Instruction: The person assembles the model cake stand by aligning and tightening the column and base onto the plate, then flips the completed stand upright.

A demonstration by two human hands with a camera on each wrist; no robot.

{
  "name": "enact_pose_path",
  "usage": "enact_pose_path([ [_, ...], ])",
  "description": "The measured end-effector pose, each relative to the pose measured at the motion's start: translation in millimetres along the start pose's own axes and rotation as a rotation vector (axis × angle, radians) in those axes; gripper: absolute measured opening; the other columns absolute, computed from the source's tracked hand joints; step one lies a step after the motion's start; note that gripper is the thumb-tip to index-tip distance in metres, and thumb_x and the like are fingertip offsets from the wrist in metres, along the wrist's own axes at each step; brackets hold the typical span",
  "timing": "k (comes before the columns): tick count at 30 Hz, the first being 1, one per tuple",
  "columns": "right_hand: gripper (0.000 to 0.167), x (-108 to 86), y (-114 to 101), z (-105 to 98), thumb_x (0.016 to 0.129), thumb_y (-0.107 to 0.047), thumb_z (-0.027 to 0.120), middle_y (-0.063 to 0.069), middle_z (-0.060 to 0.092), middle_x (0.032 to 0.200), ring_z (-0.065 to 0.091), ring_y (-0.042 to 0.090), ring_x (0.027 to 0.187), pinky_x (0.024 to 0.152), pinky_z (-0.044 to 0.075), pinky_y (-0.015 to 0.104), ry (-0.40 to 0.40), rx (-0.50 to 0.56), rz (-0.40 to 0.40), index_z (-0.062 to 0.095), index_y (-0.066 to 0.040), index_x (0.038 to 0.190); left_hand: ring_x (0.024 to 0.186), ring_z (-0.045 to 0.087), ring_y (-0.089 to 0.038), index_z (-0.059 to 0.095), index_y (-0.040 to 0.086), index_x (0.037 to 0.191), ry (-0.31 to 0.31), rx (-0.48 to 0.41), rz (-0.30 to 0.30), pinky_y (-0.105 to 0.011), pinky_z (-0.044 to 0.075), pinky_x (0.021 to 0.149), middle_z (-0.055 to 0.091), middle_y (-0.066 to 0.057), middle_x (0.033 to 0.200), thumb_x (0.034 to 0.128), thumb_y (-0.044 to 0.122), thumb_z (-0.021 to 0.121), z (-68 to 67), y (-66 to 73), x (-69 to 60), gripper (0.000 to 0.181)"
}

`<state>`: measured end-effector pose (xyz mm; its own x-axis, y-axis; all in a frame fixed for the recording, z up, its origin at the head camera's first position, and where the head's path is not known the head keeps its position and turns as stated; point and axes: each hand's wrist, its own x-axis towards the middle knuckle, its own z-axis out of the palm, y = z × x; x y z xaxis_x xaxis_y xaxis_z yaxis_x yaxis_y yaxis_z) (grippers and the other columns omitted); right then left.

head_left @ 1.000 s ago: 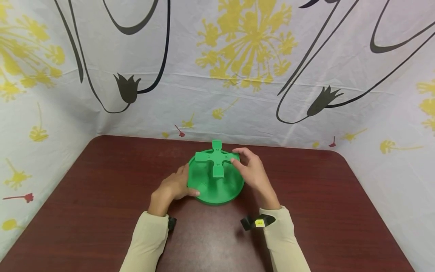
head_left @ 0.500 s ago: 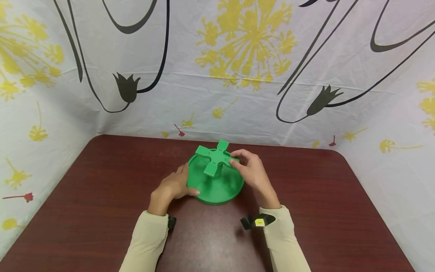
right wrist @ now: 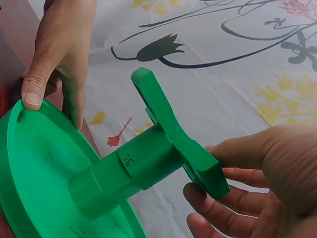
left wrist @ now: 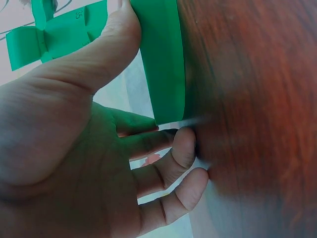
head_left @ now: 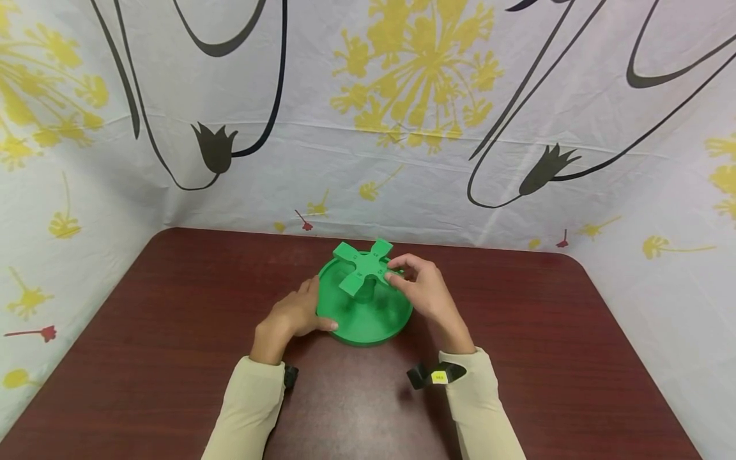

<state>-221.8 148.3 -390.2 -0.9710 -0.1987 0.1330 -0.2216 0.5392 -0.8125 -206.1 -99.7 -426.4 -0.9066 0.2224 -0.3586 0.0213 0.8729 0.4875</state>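
A green round dish (head_left: 359, 322) with a raised rim lies on the table in the head view. From its middle rises a thick green post (right wrist: 143, 158) marked with digits. A green cross-shaped knob (head_left: 366, 263) with flared arms tops the post. My left hand (head_left: 294, 313) grips the dish at its left side, thumb over the rim and fingers along the outer wall. On the other side my right hand (head_left: 427, 291) pinches one arm of the knob between thumb and fingers. Part of that arm is hidden behind the fingers in the head view.
Under everything is a dark red-brown wooden table (head_left: 546, 345) with rounded far corners. A white sheet (head_left: 322, 147) printed with yellow and dark flowers hangs behind it and at both sides. The dish sits close to the table's far edge.
The cross-shaped knob has turned clockwise as seen from above, with my right fingers on its arm. My left hand and the dish have stayed in place.
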Motion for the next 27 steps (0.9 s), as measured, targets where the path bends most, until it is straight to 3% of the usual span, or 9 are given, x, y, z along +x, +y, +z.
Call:
enact_pose_path([
  [6,0.015,-1.0,-3.6,1.5,0.09,-0.009,0.072,0.01,0.072,0.101,0.069,0.022,0.084,0.068,0.05,0.03,-0.011,0.003,0.002,0.071,-0.008,0.105,0.145,0.03,-0.043,0.007,-0.001,0.158,-0.001,0.003,-0.001,-0.054,0.035,0.112,0.019,-0.022,0.162,0.0874,0.042,0.075,-0.2,0.2,0.4,0.108],
  [15,0.017,-2.8,-7.0,3.7,0.091,-0.015,0.073,0.008,0.071,0.108,0.069,0.028,0.096,0.075,0.055,0.035,-0.056,-0.005,0.026,0.07,-0.011,0.106,0.146,0.028,-0.042,0.007,0.0,0.158,-0.01,0.006,-0.005,-0.054,0.034,0.113,0.018,-0.021,0.163,0.0877,0.043,0.075,-0.3,-0.4,0.6,0.107],
  [27,0.016,-4.1,-12.6,9.8,0.089,-0.018,0.076,0.004,0.071,0.102,0.069,0.022,0.09,0.075,0.056,0.035,-0.047,-0.032,0.019,0.07,-0.012,0.102,0.144,0.03,-0.043,0.008,0.0,0.158,-0.003,-0.002,-0.002,-0.055,0.035,0.111,0.019,-0.022,0.162,0.0866,0.043,0.076,-0.2,-0.2,0.9,0.108],
])
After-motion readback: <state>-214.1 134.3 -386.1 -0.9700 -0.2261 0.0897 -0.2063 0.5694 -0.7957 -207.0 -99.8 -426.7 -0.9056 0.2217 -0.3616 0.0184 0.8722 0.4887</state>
